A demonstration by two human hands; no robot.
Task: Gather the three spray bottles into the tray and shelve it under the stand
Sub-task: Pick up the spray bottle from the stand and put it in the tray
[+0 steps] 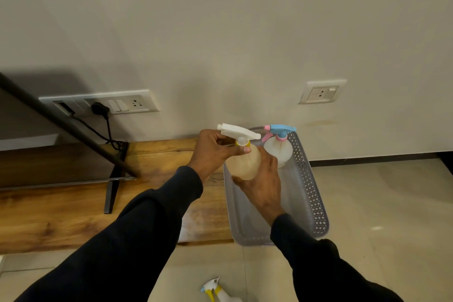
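A grey perforated tray (310, 193) rests on the right end of the wooden stand (73, 216), partly overhanging it. Inside, at the far end, stands a spray bottle with a blue and pink head (279, 147). Above the tray I hold a pale bottle with a white trigger head and yellow collar (244, 162): my left hand (215, 149) grips its neck and my right hand (263, 184) wraps its body. A third bottle with a white, yellow and blue head (215, 289) lies on the floor near the bottom edge.
A TV's dark edge and its metal foot (111, 189) stand on the left of the wooden stand. A black plug and cable (105, 120) hang from the wall sockets behind. Beige tiled floor (380, 203) extends to the right and front.
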